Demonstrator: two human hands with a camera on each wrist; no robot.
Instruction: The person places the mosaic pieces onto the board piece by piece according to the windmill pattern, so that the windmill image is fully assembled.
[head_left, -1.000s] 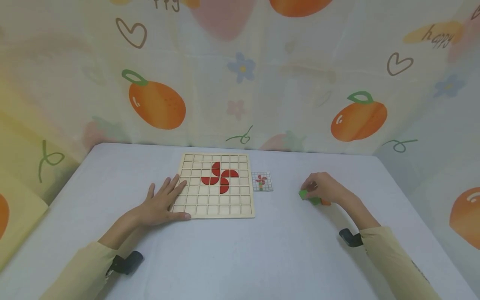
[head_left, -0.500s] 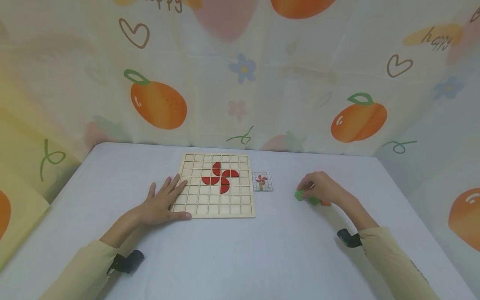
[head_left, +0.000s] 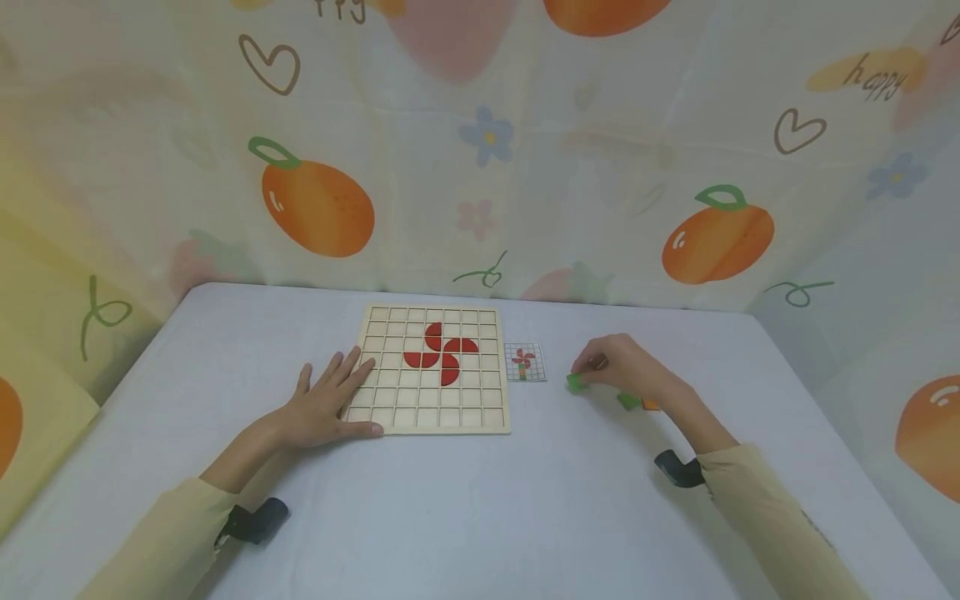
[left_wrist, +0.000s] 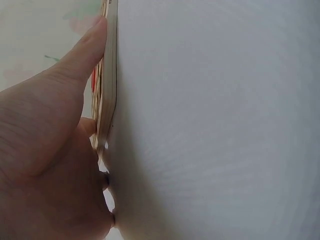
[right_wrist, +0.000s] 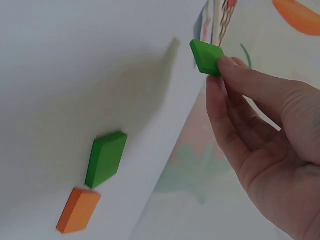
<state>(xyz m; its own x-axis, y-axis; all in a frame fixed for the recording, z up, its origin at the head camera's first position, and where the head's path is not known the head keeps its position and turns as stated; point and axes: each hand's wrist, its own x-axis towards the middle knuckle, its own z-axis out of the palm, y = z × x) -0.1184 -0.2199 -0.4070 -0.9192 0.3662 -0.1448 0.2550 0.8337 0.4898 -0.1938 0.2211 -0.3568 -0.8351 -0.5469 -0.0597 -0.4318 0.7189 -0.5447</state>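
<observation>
My right hand [head_left: 626, 367] pinches a small green square tile [right_wrist: 206, 57] between thumb and fingertips, raised over the cloth. Another green tile [right_wrist: 107, 159] and an orange tile [right_wrist: 79, 211] lie on the table below that hand. My left hand [head_left: 318, 412] spreads over the left edge of a pale wooden grid board [head_left: 420, 417], its thumb along the near corner. Set in the board's cells are red rounded pieces [head_left: 450, 368] forming a pinwheel. In the left wrist view the thumb [left_wrist: 87, 52] lies against the board's side.
A small pattern card [head_left: 534, 372] lies against the board's right side, printed with a red pinwheel on a green and orange stem. White cloth covers the table [head_left: 480, 517]. A fruit-printed curtain [head_left: 420, 192] hangs behind it.
My right hand has lifted the green tile away from the other two and carried it left toward the card. The left hand stays in place on the board.
</observation>
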